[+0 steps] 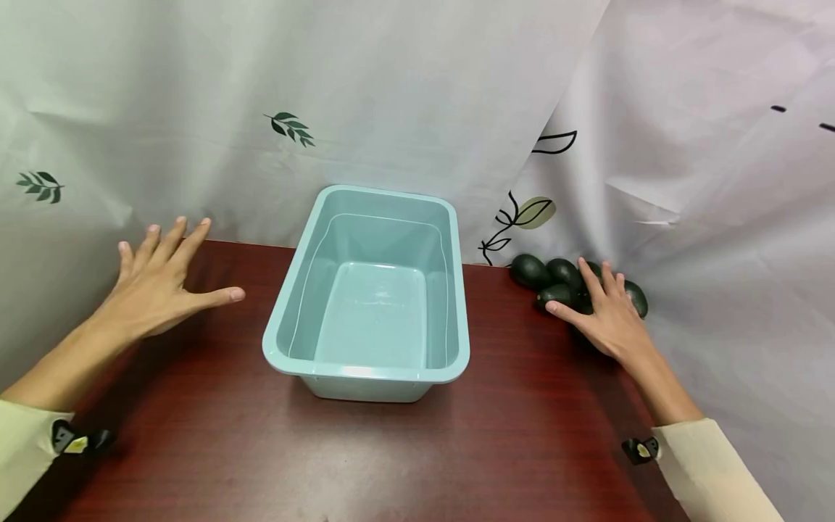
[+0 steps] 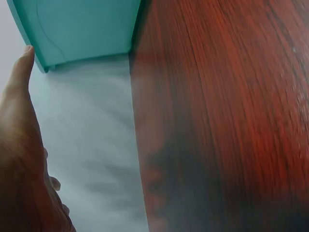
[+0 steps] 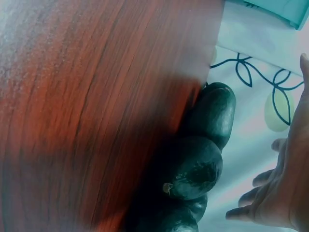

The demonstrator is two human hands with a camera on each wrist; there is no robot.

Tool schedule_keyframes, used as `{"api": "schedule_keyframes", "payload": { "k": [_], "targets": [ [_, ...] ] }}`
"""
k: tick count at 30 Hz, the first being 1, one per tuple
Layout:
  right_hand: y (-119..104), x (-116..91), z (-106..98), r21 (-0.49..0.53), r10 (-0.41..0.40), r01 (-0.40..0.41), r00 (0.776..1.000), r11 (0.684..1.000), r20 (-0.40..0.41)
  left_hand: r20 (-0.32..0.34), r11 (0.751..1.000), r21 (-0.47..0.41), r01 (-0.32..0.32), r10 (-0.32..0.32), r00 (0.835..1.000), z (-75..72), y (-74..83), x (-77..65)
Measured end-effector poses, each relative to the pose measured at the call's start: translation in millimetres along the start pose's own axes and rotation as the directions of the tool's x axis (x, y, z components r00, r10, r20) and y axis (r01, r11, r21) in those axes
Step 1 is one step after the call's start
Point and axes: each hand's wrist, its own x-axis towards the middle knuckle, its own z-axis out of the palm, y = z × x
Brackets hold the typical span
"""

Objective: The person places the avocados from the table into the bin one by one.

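Note:
Several dark green avocados point(image 1: 530, 272) lie in a cluster at the table's back right. Over them hovers my right hand point(image 1: 609, 312), fingers spread and straight, hiding part of the cluster. In the right wrist view the avocados point(image 3: 193, 166) show beside the hand point(image 3: 285, 188), with a gap between them and the fingers. My left hand point(image 1: 153, 283) is held above the table at the left, fingers spread, with nothing in it. A light blue-green plastic basin point(image 1: 365, 373) stands between the two hands; its inside shows bare.
The dark red wood-grain table point(image 1: 365, 464) runs back to a white cloth point(image 1: 404, 87) printed with leaves, which hangs behind and along both sides. The basin stands near the table's back edge, its rim raised well above the tabletop.

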Motion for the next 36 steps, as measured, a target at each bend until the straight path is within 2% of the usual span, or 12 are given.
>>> {"api": "schedule_keyframes", "payload": {
  "k": [6, 13, 20, 24, 29, 36],
  "targets": [
    [0, 2, -2, -0.002, -0.007, 0.007, 1.0, 1.0, 0.003, 0.005, 0.993, -0.107, -0.045, 0.046, 0.999, 2.5, 14.9, -1.5],
    [-1, 6, -7, -0.01, -0.018, 0.018, 0.999, 1.0, 0.026, 0.005, 0.963, -0.254, -0.088, 0.092, 0.996, 2.5, 32.2, -5.4],
    [-5, 5, -8, 0.013, 0.001, -0.002, 0.995, 1.0, 0.099, 0.014, 0.908, -0.391, -0.148, 0.167, 0.986, -0.9, 52.0, -10.7],
    [-6, 4, -7, 0.016, 0.006, -0.008, 0.993, 1.0, 0.121, 0.032, 0.888, -0.438, -0.138, 0.169, 0.985, -2.3, 59.7, -11.0],
    [-7, 5, -6, 0.017, 0.004, -0.006, 0.993, 1.0, 0.12, 0.042, 0.847, -0.515, -0.131, 0.178, 0.983, -2.0, 66.1, -9.6],
    [-5, 7, -5, 0.036, -0.005, 0.0, 0.993, 0.999, 0.114, 0.065, 0.757, -0.642, -0.122, 0.212, 0.975, 2.2, 72.6, -4.8]
  ]
}}
